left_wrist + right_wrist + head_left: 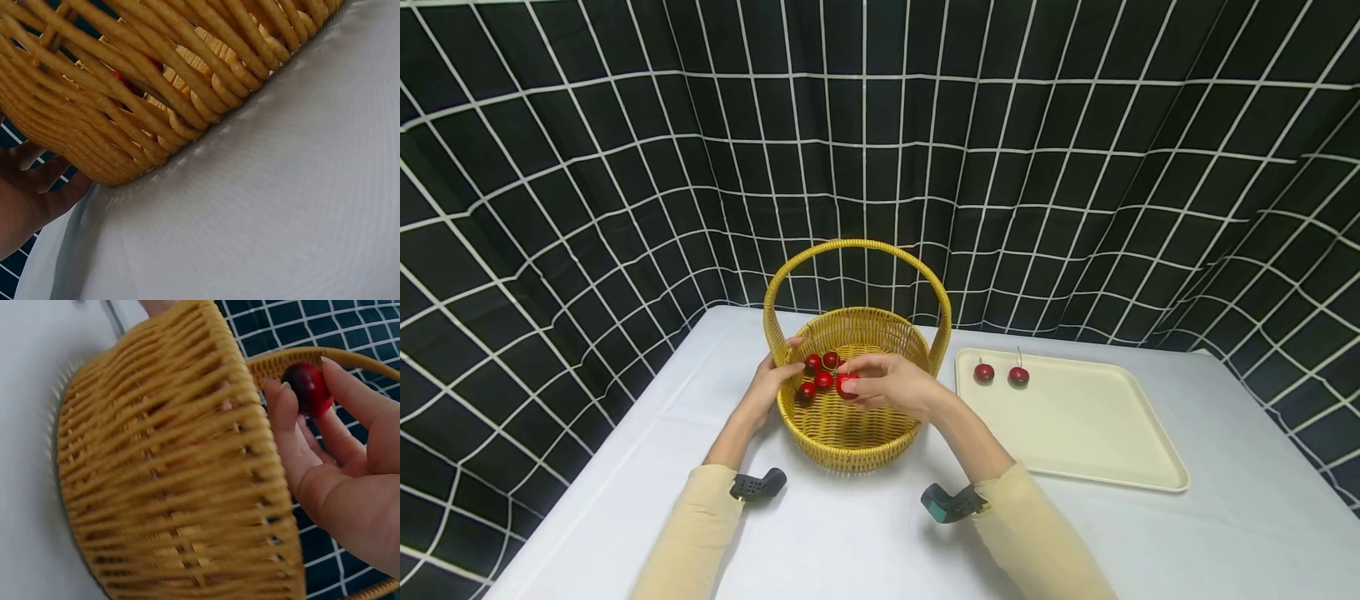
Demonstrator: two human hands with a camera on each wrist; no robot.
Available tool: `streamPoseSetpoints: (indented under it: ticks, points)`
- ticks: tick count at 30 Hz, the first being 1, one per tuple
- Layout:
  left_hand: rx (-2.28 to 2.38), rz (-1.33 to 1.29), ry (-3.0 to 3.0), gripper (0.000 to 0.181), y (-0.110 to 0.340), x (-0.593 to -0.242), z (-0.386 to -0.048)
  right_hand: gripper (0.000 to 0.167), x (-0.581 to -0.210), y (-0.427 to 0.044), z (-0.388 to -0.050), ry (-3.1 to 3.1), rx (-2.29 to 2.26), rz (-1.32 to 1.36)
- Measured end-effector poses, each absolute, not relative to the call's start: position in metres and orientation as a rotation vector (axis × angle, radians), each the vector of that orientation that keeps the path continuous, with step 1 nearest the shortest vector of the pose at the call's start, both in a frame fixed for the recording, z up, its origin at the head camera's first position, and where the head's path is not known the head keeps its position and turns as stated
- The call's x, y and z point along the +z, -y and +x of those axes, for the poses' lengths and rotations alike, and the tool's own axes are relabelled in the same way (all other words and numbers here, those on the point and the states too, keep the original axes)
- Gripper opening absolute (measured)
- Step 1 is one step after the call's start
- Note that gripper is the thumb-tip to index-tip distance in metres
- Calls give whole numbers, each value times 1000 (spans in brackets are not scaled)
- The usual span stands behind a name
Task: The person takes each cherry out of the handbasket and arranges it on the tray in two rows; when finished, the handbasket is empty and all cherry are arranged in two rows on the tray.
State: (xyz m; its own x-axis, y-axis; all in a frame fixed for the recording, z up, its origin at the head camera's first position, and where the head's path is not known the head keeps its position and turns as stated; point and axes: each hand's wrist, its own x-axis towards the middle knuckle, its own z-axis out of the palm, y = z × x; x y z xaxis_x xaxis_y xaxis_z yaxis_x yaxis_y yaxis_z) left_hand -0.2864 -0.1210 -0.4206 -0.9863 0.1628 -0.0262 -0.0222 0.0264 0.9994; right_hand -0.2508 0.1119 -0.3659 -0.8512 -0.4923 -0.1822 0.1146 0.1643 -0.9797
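A yellow wicker basket (850, 458) with a tall hoop handle holds several red cherries (823, 380) at its left inner side. Over the basket, the right hand (895, 385) pinches one cherry (848, 386) between thumb and fingers. The right wrist view shows that dark red cherry (307, 389) at the fingertips of the right hand (350, 450), beside the basket rim (265, 437). My left hand (765, 385) grips the basket's left rim near the handle base, thumb over the edge. In the left wrist view, the left hand's (31, 187) fingers lie against the wicker wall (112, 131).
Right of the basket, a cream tray (1090, 425) lies on the white cloth (842, 550), with two stemmed cherries (983, 372) near its upper left corner. A black curtain (880, 167) with white grid lines stands behind and at both sides.
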Motion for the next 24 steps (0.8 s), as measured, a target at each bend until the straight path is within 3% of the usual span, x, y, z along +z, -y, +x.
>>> streamPoseSetpoints:
  ticks: [8,24]
  points:
    - [2125,155,-2150,52,126,-443,-302,39,-359,-136,-240,-2097,-1697,-417]
    - [2137,173,-2152,52,126,-445,-302,39,-341,-199,-220,-2273,-1696,-502]
